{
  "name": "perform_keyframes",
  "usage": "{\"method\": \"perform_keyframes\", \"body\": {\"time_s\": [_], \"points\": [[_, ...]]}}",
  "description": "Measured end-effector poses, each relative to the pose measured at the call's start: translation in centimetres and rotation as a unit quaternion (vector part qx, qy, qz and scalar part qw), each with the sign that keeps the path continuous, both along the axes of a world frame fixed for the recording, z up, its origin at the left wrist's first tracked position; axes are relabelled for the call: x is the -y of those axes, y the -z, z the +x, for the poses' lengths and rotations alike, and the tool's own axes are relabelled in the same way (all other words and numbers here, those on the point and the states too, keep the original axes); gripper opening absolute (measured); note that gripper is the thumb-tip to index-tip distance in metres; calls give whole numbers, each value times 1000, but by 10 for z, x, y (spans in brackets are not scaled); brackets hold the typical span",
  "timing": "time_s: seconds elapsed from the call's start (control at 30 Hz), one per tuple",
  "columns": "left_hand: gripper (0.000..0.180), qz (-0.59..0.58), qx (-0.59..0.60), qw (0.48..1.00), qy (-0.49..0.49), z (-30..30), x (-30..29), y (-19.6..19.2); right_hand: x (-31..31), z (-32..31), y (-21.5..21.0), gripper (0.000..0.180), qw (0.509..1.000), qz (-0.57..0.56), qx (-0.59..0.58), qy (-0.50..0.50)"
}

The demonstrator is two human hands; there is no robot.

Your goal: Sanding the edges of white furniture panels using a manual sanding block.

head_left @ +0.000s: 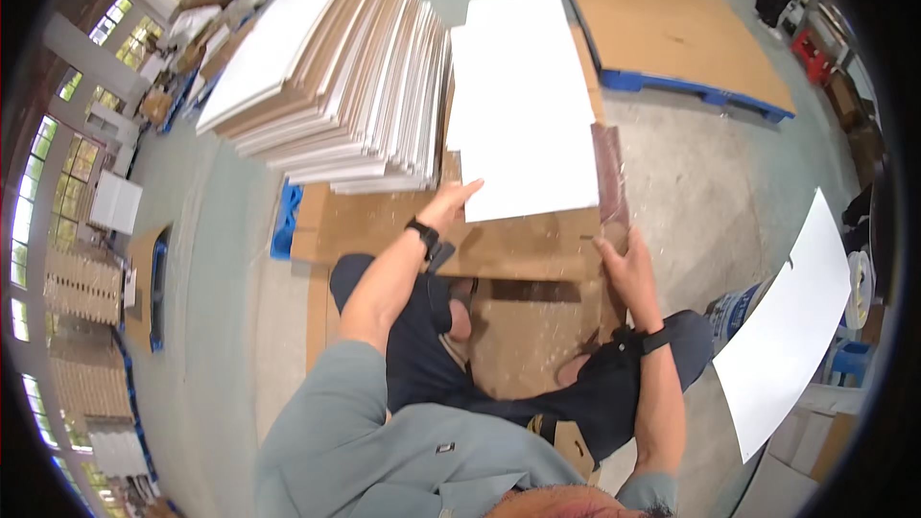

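Observation:
A white sheet of board lies before me on a cardboard-covered work surface. My left hand grips its near left edge, with the thumb on top and the other fingers partly hidden beneath. Beside the sheet's right edge runs a reddish-brown strip. At the strip's near end is my right hand, its fingers closed around something I cannot make out. A small dark tip shows by that thumb.
A tall stack of white boards stands at the left of the work surface. A cardboard-topped blue pallet lies far right. Near right, a large white sheet leans by a blue-and-white bucket. More stacks line the left side.

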State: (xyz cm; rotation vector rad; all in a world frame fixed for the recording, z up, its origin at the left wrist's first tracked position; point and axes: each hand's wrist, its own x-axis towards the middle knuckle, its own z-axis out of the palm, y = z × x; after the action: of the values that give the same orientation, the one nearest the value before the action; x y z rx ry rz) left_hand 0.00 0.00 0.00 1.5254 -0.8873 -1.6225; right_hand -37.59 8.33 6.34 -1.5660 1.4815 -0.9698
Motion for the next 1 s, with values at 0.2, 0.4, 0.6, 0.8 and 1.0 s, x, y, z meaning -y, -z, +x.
{"method": "perform_keyframes", "body": {"time_s": [0.2, 0.4, 0.6, 0.8, 1.0], "points": [[39, -115, -11, 990, -83, -18, 23, 53, -15, 11, -34, 31, 991, 25, 133, 6], [38, -153, -2, 983, -102, -15, -39, 15, -27, 3, -41, 34, 984, -7, 175, 14], [33, -313, 193, 930, -16, -6, -60, -46, -30, -7, -27, 40, 982, -4, 190, 2], [31, -428, 435, 787, 91, 24, -76, -115, -39, -10, 2, 41, 971, 13, 239, -11], [26, -410, 518, 701, 269, 37, -73, -138, -39, -15, 15, 37, 990, 41, 136, -25]]}}
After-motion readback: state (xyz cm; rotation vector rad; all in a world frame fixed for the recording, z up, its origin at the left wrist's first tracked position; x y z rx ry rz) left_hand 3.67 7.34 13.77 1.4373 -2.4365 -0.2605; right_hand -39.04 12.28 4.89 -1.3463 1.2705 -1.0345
